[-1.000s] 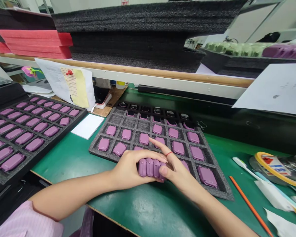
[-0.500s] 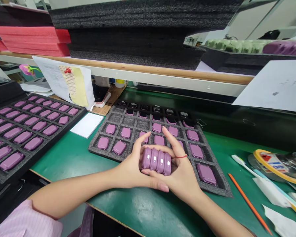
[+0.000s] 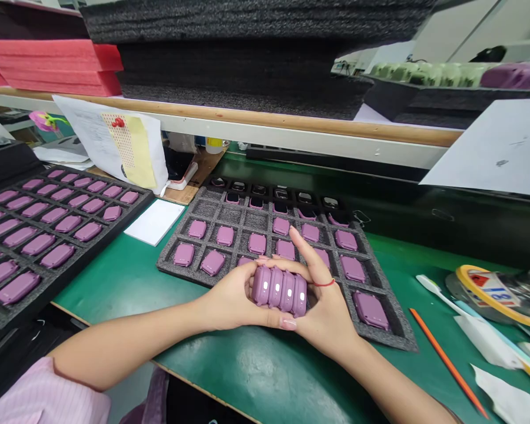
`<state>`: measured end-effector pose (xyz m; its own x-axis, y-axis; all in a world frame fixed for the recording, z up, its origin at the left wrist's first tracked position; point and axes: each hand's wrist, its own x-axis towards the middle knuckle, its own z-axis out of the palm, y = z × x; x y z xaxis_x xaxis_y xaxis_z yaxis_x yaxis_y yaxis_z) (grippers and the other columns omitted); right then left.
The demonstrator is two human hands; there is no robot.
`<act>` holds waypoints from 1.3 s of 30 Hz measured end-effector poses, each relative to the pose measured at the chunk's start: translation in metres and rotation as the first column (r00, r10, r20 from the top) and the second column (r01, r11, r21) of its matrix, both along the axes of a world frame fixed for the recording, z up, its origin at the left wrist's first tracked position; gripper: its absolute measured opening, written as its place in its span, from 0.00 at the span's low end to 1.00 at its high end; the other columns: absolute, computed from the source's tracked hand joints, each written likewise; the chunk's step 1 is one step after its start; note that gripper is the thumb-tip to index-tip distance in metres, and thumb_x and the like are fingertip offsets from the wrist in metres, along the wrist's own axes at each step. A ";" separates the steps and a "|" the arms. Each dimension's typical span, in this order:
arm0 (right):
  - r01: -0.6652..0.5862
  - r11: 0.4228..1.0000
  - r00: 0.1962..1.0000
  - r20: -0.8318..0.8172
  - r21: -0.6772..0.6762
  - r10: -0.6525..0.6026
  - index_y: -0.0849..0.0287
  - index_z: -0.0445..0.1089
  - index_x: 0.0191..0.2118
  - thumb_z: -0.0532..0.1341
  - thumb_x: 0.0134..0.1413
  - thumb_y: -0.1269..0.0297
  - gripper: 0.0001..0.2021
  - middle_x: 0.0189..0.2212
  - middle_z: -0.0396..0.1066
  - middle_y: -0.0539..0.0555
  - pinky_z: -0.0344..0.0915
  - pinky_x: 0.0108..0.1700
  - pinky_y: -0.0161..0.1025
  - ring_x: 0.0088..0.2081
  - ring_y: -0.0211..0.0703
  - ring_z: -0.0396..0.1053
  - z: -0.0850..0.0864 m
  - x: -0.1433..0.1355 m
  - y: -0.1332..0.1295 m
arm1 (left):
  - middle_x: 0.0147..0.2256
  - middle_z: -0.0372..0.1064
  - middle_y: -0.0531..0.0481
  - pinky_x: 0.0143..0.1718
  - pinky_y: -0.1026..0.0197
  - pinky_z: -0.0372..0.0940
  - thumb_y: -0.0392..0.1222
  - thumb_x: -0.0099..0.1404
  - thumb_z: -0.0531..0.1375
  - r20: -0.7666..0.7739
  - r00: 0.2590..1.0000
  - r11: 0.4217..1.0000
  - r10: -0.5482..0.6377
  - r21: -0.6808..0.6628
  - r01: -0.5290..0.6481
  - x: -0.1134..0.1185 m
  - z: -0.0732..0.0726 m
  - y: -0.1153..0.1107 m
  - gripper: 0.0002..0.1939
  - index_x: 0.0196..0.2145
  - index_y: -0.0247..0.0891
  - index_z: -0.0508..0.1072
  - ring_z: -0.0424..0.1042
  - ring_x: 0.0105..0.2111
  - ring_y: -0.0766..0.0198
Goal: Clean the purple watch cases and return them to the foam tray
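Several purple watch cases (image 3: 279, 290) stand side by side in a row between my two hands, a small white oval showing on the edge of each. My left hand (image 3: 235, 299) grips the row from the left, its thumb stretched along the near side. From the right, my right hand (image 3: 329, 312) holds the same row, with one finger raised and fingers curled behind it. Just beyond the hands lies a dark grey foam tray (image 3: 254, 219) with purple watch cases in many compartments; its far rows hold ones with dark screens showing. My hands hide part of its near side.
On the left, another foam tray (image 3: 88, 246) is filled with purple cases. A white paper pad (image 3: 155, 222) lies between the trays. To the right are an orange stick (image 3: 448, 362), a toothbrush (image 3: 437, 291) and a yellow-rimmed roll (image 3: 499, 297). A shelf edge (image 3: 265, 126) crosses above.
My left fingers have come down closer around the row of watch cases, and the left thumb has moved up against its near side. The cases stay in both hands.
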<state>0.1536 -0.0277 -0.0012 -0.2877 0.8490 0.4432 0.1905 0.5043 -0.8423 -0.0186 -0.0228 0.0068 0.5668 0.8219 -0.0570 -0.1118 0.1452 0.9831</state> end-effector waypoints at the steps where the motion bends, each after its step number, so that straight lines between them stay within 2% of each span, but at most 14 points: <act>1: -0.001 1.000 1.000 0.002 0.007 0.001 0.41 0.50 0.70 0.74 0.48 0.57 0.47 0.65 0.65 0.57 0.66 0.65 0.53 0.53 0.52 0.76 -0.001 0.000 0.001 | 0.44 0.72 0.47 0.52 0.51 0.67 0.44 0.49 0.76 -0.004 1.000 1.000 0.011 0.006 -0.011 0.000 0.000 0.000 0.33 0.51 0.39 0.73 0.73 0.47 0.54; 8: -0.030 0.997 0.999 0.035 0.066 0.027 0.43 0.56 0.68 0.73 0.51 0.61 0.41 0.68 0.60 0.55 0.64 0.66 0.52 0.56 0.53 0.74 -0.010 0.001 0.003 | 0.49 0.71 0.42 0.54 0.49 0.66 0.42 0.46 0.77 -0.038 0.992 0.993 0.119 0.030 -0.118 0.004 0.001 -0.006 0.36 0.51 0.36 0.70 0.71 0.51 0.49; 11: -0.050 0.996 0.998 0.049 0.078 0.047 0.42 0.50 0.70 0.71 0.52 0.61 0.43 0.69 0.58 0.55 0.63 0.67 0.52 0.57 0.52 0.73 -0.014 0.001 0.004 | 0.48 0.72 0.41 0.54 0.47 0.66 0.43 0.45 0.77 -0.096 0.982 0.987 0.162 0.018 -0.161 0.006 -0.001 -0.008 0.35 0.49 0.34 0.71 0.72 0.49 0.48; 17: -0.070 0.991 0.991 0.119 0.113 0.057 0.46 0.37 0.74 0.67 0.58 0.58 0.47 0.56 0.73 0.56 0.64 0.65 0.56 0.60 0.52 0.70 -0.017 0.001 0.002 | 0.43 0.75 0.44 0.50 0.47 0.68 0.42 0.44 0.77 -0.173 0.963 0.978 0.208 0.061 -0.201 0.008 -0.003 -0.007 0.32 0.46 0.35 0.73 0.74 0.44 0.50; 21: -0.042 0.991 0.918 0.396 0.128 -0.012 0.47 0.34 0.74 0.70 0.52 0.48 0.54 0.68 0.58 0.61 0.64 0.64 0.57 0.67 0.58 0.59 0.002 0.024 -0.006 | 0.48 0.74 0.42 0.54 0.47 0.67 0.41 0.42 0.77 -0.216 0.934 0.958 0.285 0.105 -0.268 0.009 -0.003 -0.006 0.37 0.50 0.35 0.72 0.73 0.48 0.49; 24: 0.171 0.963 0.784 0.564 0.207 -0.260 0.47 0.56 0.69 0.55 0.65 0.45 0.31 0.63 0.67 0.58 0.69 0.58 0.58 0.61 0.59 0.68 0.013 0.073 -0.011 | 0.49 0.74 0.43 0.56 0.47 0.66 0.40 0.42 0.77 -0.239 0.926 0.956 0.293 0.083 -0.281 0.007 -0.002 -0.006 0.39 0.52 0.36 0.71 0.73 0.49 0.50; 26: 0.413 0.878 0.577 0.676 0.243 -0.459 0.50 0.73 0.55 0.49 0.68 0.47 0.23 0.46 0.80 0.58 0.75 0.43 0.54 0.47 0.60 0.79 0.012 0.114 -0.014 | 0.49 0.74 0.44 0.56 0.47 0.65 0.41 0.42 0.77 -0.249 0.929 0.962 0.273 0.057 -0.268 0.006 -0.003 -0.006 0.40 0.53 0.38 0.70 0.74 0.48 0.51; 28: 0.605 0.743 0.276 0.799 0.287 -0.534 0.50 0.78 0.42 0.53 0.63 0.47 0.20 0.23 0.77 0.57 0.67 0.24 0.47 0.24 0.57 0.76 0.006 0.150 -0.019 | 0.50 0.72 0.44 0.57 0.46 0.65 0.41 0.42 0.77 -0.265 0.928 0.965 0.262 0.053 -0.257 0.006 -0.004 -0.005 0.41 0.54 0.39 0.69 0.73 0.49 0.50; 30: 0.687 0.667 0.149 0.842 0.289 -0.518 0.51 0.74 0.25 0.59 0.56 0.50 0.15 0.11 0.65 0.53 0.53 0.17 0.41 0.12 0.51 0.64 -0.003 0.175 -0.025 | 0.50 0.71 0.44 0.57 0.45 0.64 0.42 0.42 0.77 -0.301 0.918 0.966 0.257 0.056 -0.252 0.005 -0.005 -0.004 0.43 0.55 0.40 0.67 0.73 0.49 0.50; 31: 0.712 0.648 0.132 0.855 0.270 -0.502 0.51 0.68 0.19 0.62 0.52 0.54 0.15 0.09 0.61 0.52 0.49 0.16 0.39 0.11 0.48 0.60 -0.008 0.182 -0.028 | 0.50 0.71 0.44 0.57 0.45 0.64 0.43 0.43 0.76 -0.323 0.912 0.967 0.251 0.051 -0.248 0.005 -0.006 -0.003 0.43 0.56 0.40 0.66 0.73 0.49 0.50; 33: 0.753 0.623 0.148 0.867 0.213 -0.476 0.51 0.58 0.13 0.65 0.43 0.62 0.17 0.08 0.58 0.50 0.46 0.17 0.38 0.11 0.45 0.60 -0.018 0.189 -0.031 | 0.48 0.72 0.45 0.57 0.44 0.65 0.43 0.45 0.75 -0.337 0.915 0.974 0.220 0.029 -0.224 0.005 -0.006 -0.002 0.45 0.59 0.42 0.63 0.74 0.47 0.50; 35: 0.793 0.590 0.191 0.858 0.151 -0.477 0.52 0.56 0.14 0.65 0.39 0.67 0.16 0.10 0.60 0.50 0.49 0.19 0.37 0.14 0.44 0.63 -0.024 0.191 -0.031 | 0.47 0.73 0.47 0.57 0.43 0.66 0.43 0.48 0.74 -0.299 0.935 0.980 0.190 -0.002 -0.199 0.005 -0.005 -0.001 0.48 0.63 0.46 0.59 0.76 0.46 0.50; 38: 0.832 0.552 0.308 0.780 0.057 -0.545 0.55 0.69 0.23 0.64 0.40 0.68 0.03 0.14 0.68 0.49 0.57 0.23 0.37 0.17 0.44 0.68 -0.022 0.199 -0.029 | 0.49 0.74 0.49 0.57 0.43 0.66 0.43 0.52 0.72 -0.254 0.954 0.984 0.162 -0.029 -0.175 0.004 -0.003 0.001 0.50 0.66 0.54 0.53 0.79 0.45 0.51; 39: 0.839 0.544 0.351 0.732 0.032 -0.584 0.55 0.73 0.32 0.64 0.42 0.67 0.06 0.15 0.70 0.48 0.59 0.24 0.37 0.18 0.43 0.68 -0.018 0.203 -0.028 | 0.52 0.73 0.48 0.58 0.43 0.66 0.43 0.52 0.72 -0.255 0.953 0.985 0.161 -0.019 -0.171 0.004 -0.003 0.001 0.48 0.66 0.54 0.55 0.78 0.46 0.51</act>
<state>0.3566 -0.0558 -0.0191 0.4266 0.8968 0.1176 0.8407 -0.3452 -0.4173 -0.0146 -0.0216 0.0042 0.3855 0.8974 -0.2148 0.1124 0.1854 0.9762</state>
